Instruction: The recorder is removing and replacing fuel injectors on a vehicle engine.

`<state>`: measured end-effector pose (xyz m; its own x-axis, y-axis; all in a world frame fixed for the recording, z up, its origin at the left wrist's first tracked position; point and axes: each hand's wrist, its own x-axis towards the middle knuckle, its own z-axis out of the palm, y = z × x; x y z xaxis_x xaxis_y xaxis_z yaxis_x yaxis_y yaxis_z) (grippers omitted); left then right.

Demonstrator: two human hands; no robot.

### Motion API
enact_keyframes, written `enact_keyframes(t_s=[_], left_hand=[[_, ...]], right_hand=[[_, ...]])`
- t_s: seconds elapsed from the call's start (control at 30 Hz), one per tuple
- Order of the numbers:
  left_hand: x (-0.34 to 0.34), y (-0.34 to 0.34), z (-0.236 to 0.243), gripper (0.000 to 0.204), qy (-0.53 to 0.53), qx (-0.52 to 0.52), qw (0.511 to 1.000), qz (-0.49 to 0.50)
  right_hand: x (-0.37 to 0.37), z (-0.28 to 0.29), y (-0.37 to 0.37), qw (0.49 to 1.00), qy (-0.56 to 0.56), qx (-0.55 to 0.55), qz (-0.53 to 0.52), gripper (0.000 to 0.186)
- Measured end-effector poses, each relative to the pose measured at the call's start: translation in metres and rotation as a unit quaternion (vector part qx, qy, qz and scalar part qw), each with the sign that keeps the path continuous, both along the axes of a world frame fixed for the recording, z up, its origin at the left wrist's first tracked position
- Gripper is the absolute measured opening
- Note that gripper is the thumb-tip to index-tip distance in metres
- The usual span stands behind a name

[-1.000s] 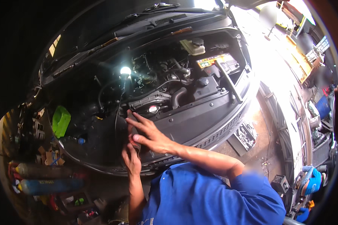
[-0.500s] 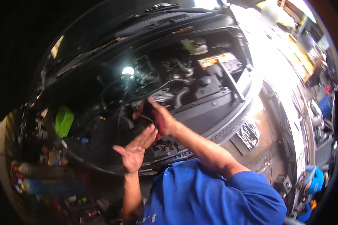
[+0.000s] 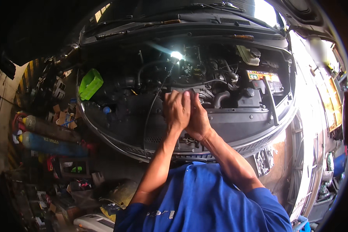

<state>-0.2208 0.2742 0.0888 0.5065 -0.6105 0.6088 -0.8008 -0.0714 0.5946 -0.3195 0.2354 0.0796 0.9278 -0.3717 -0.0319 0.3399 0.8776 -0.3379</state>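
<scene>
My left hand (image 3: 177, 110) and my right hand (image 3: 199, 118) are pressed together above the front cover (image 3: 228, 120) of the car's engine bay. The fingers of both are closed and curled; whatever is between them is hidden. Just beyond them are the engine (image 3: 195, 69), a lit work lamp (image 3: 176, 55) with a cord running down past my left hand, and a black curved hose (image 3: 220, 99). A battery (image 3: 272, 83) and a fluid reservoir (image 3: 248, 55) sit at the right of the bay. A green plastic container (image 3: 89, 84) rests at its left.
Gas cylinders (image 3: 54, 145), cardboard boxes (image 3: 63, 120) and piled tools and parts (image 3: 38, 197) crowd the floor at the left. A metal tool case (image 3: 262, 162), long metal rails (image 3: 297, 162) and a yellow panel (image 3: 334, 104) stand at the right. The raised hood (image 3: 305, 15) arches overhead.
My left hand, spread palm up half a second ago, has closed up against my right. The red and dark thing they handled is now hidden. The view has turned, shifting the car rightward.
</scene>
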Motion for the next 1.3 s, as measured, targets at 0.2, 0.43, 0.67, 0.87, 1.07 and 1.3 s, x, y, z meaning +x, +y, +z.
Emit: enact_keyframes(t_s=[0.2,0.43,0.67,0.87,1.07,1.3], left_hand=[[0.107,0.051,-0.002,0.061,0.347,-0.006,0.938,-0.011],[0.013,0.040,-0.063,0.055,0.212,-0.084,0.966,0.125],[0.035,0.091,0.014,0.035,0.304,-0.080,0.947,0.071],[0.110,0.145,0.008,0.065,-0.192,0.247,0.907,0.283],[0.120,0.064,0.086,0.065,-0.029,0.241,0.963,-0.120],[0.083,-0.010,0.134,0.056,-0.174,0.289,0.915,-0.221]], right_hand=[[-0.022,0.040,0.015,0.984,-0.120,-0.057,0.118,0.108],[0.007,-0.006,0.051,0.921,0.108,-0.374,-0.013,0.095],[-0.033,-0.009,0.011,0.927,-0.001,-0.360,0.110,0.092],[-0.056,0.008,0.018,0.902,0.165,-0.388,0.096,0.080],[-0.051,0.023,0.041,0.879,0.156,-0.427,0.142,0.064],[-0.045,0.094,0.097,0.855,0.054,-0.422,0.297,0.075]])
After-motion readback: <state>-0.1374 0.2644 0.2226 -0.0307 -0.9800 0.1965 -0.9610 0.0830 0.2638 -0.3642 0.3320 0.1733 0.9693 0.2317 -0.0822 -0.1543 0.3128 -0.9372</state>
